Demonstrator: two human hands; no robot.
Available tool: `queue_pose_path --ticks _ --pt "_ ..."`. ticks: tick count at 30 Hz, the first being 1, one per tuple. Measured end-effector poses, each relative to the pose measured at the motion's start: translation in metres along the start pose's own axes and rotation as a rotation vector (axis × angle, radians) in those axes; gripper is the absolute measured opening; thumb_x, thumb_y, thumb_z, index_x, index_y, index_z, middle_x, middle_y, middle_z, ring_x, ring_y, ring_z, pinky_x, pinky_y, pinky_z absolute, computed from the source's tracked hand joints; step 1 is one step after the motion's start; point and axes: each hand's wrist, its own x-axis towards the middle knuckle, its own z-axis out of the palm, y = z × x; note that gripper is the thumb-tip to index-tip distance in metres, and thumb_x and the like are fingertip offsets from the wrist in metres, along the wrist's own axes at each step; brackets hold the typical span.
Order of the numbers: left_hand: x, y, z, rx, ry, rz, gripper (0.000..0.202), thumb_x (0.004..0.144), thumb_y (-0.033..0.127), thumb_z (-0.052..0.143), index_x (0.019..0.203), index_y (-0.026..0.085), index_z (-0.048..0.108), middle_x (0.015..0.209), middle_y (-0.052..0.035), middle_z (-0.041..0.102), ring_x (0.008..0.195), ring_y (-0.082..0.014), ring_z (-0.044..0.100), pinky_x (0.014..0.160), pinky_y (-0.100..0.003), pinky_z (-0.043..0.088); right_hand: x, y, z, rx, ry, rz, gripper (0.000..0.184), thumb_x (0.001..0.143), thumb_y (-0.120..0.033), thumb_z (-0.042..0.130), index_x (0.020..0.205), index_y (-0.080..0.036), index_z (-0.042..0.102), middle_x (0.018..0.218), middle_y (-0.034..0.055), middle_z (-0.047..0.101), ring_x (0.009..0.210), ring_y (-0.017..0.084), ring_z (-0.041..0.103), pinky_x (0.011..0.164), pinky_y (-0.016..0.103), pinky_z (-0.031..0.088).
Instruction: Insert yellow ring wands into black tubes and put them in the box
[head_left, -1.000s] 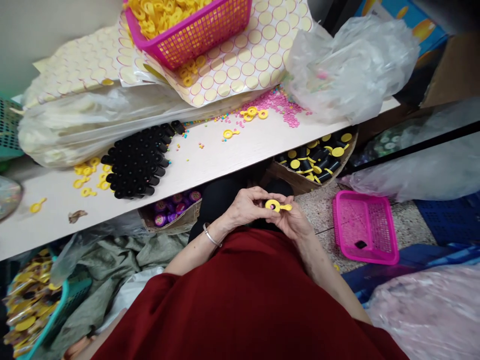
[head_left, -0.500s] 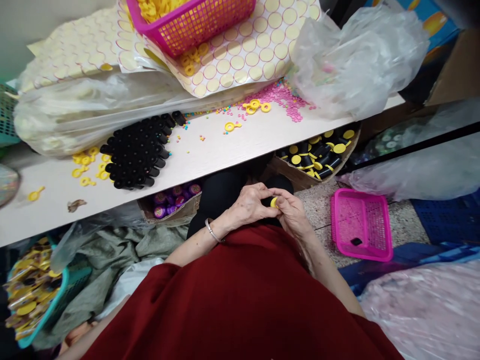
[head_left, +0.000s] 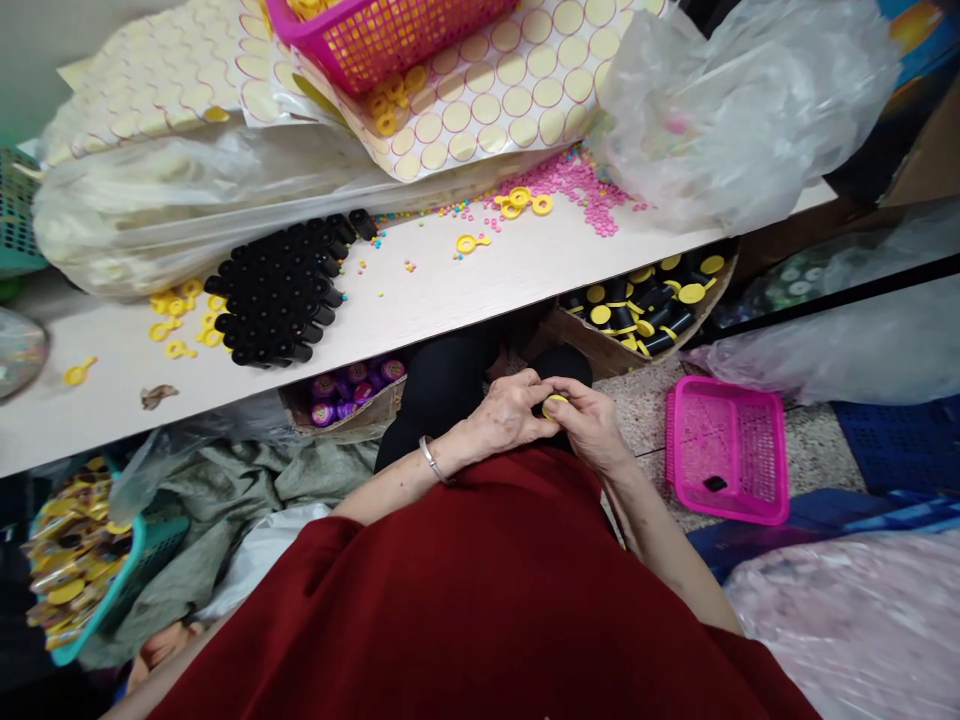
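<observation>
My left hand (head_left: 504, 415) and my right hand (head_left: 592, 425) meet over my lap, just below the table's front edge. Both pinch one small yellow plastic piece (head_left: 556, 402), of which only a sliver shows between the fingertips. A dark part seems to sit under it, mostly hidden by my fingers. A bangle (head_left: 430, 460) circles my left wrist. My red garment (head_left: 480, 590) fills the lower middle of the view.
On the white table (head_left: 420, 300) lie a block of black tubes (head_left: 281, 290), loose yellow rings (head_left: 525, 202), pink beads (head_left: 577, 185), sticker sheets (head_left: 480, 100), a pink basket (head_left: 390, 30) and plastic bags (head_left: 735, 100). Below are a box of black-and-yellow capped tubes (head_left: 649, 305), a pink tray (head_left: 727, 450) and a teal basket (head_left: 82, 560).
A second ago the yellow ring with its handle lay open between my fingers. Both hands have since closed over it and pressed together, so it is almost hidden.
</observation>
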Motion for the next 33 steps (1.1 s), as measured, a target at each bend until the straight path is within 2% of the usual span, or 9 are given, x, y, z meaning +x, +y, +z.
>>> queue_pose_path --ticks 4,10,14,17,21,24,26,29,33 --pt "-0.001 -0.014 0.012 -0.035 0.081 -0.074 0.021 0.072 0.025 0.063 0.089 0.014 0.071 0.07 0.0 0.051 0.063 -0.0091 0.047 0.058 -0.022 0.037 0.005 0.012 0.008 0.142 0.088 0.066 0.037 0.059 -0.047 0.078 0.082 -0.019 0.068 0.07 -0.0016 0.06 0.058 0.008 0.05 0.054 0.023 0.047" --pt "0.001 -0.014 0.007 -0.092 0.143 -0.022 0.033 0.071 0.026 0.069 0.104 0.024 0.069 0.073 0.0016 0.053 0.067 -0.009 0.049 0.062 -0.021 0.042 0.002 0.006 0.003 0.373 -0.078 0.165 0.052 0.064 -0.058 0.072 0.098 -0.02 0.066 0.087 0.0015 0.062 0.068 0.012 0.06 0.065 0.032 0.056" --pt "0.003 -0.02 0.011 -0.093 0.227 -0.001 0.031 0.069 0.026 0.07 0.099 0.021 0.07 0.075 0.0003 0.055 0.068 -0.0101 0.051 0.059 -0.021 0.043 0.003 -0.004 -0.001 0.33 -0.212 0.181 0.058 0.059 -0.049 0.079 0.107 -0.023 0.061 0.084 -0.0013 0.061 0.064 0.011 0.06 0.062 0.031 0.057" --pt "0.005 -0.024 0.016 -0.078 0.271 0.035 0.026 0.07 0.026 0.069 0.095 0.019 0.07 0.077 -0.0008 0.057 0.068 -0.0105 0.053 0.059 -0.021 0.044 0.008 -0.01 0.003 0.235 -0.181 0.184 0.051 0.059 -0.04 0.08 0.103 -0.023 0.06 0.078 -0.0036 0.058 0.062 0.009 0.058 0.058 0.026 0.055" --pt "0.008 -0.022 0.011 -0.053 0.248 0.089 0.023 0.074 0.032 0.069 0.092 0.017 0.068 0.08 -0.0026 0.06 0.068 -0.0104 0.054 0.061 -0.022 0.046 0.025 -0.017 0.005 0.057 -0.046 0.121 0.044 0.065 -0.042 0.075 0.097 -0.021 0.055 0.077 -0.0025 0.058 0.059 0.01 0.058 0.051 0.023 0.05" --pt "0.012 -0.022 -0.007 -0.031 0.322 0.128 0.029 0.076 0.036 0.067 0.098 0.016 0.066 0.09 -0.0058 0.062 0.068 -0.0099 0.055 0.058 -0.021 0.046 0.05 -0.029 -0.012 -0.117 0.169 -0.016 0.047 0.068 -0.053 0.065 0.097 -0.021 0.049 0.066 -0.0036 0.054 0.053 0.013 0.056 0.05 0.028 0.049" --pt "0.013 -0.029 -0.025 -0.006 0.475 0.126 0.025 0.078 0.033 0.066 0.097 0.016 0.066 0.093 -0.0065 0.063 0.066 -0.0088 0.055 0.057 -0.021 0.046 0.069 -0.039 -0.035 -0.321 0.381 -0.144 0.048 0.071 -0.058 0.057 0.098 -0.02 0.047 0.065 -0.0019 0.054 0.057 0.016 0.056 0.055 0.033 0.05" --pt "0.01 -0.049 -0.054 0.061 0.688 0.085 0.019 0.077 0.031 0.066 0.089 0.016 0.065 0.086 -0.0041 0.064 0.057 -0.0063 0.051 0.054 -0.021 0.045 0.094 -0.053 -0.079 -0.717 0.683 -0.396 0.051 0.07 -0.06 0.052 0.099 -0.018 0.049 0.091 0.0103 0.057 0.089 0.026 0.057 0.077 0.044 0.048" --pt "-0.016 -0.077 -0.088 0.224 0.885 -0.028 0.015 0.078 0.03 0.063 0.081 0.015 0.065 0.081 -0.0029 0.063 0.055 -0.0064 0.051 0.051 -0.02 0.044 0.129 -0.06 -0.131 -1.057 0.795 -0.437 0.052 0.073 -0.06 0.048 0.102 -0.017 0.051 0.111 0.0234 0.051 0.106 0.038 0.049 0.083 0.054 0.04"
